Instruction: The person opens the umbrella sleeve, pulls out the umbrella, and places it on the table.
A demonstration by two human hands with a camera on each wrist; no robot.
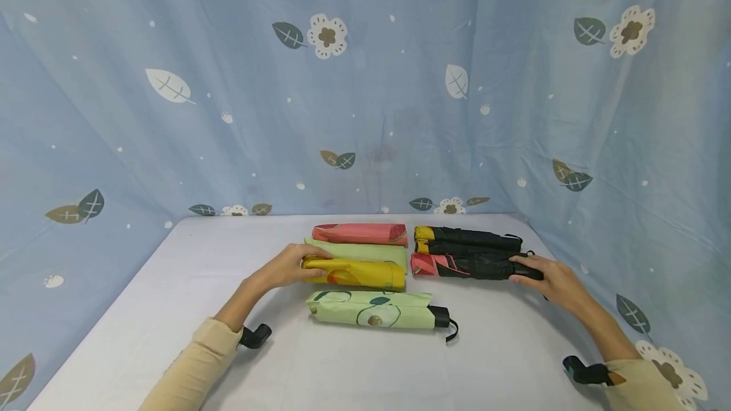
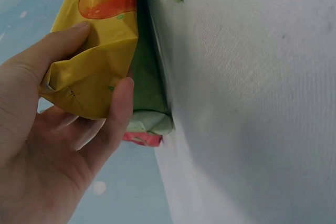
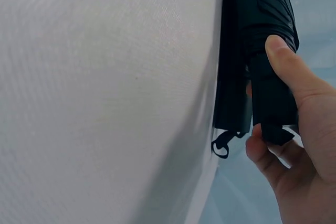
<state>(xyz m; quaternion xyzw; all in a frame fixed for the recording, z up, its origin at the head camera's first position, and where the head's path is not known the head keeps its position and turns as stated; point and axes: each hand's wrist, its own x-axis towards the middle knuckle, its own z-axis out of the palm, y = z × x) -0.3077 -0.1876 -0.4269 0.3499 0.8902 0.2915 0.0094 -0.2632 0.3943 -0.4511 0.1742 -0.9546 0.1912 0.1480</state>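
Note:
My left hand pinches the end of a yellow umbrella sleeve with an orange print. Thumb and fingers lie on either side of that end in the left wrist view, where the yellow sleeve looks creased. At the right, my right hand grips the black handle end of a folded black umbrella with a red, patterned far end. In the right wrist view the thumb lies along the black umbrella, fingers beneath its end. A light green sleeve lies just behind the yellow one.
A red sleeve lies at the back. Two black folded umbrellas with yellow ends lie behind the held umbrella. In front, an avocado-print umbrella shows a black handle and strap. A blue curtain hangs behind the white table.

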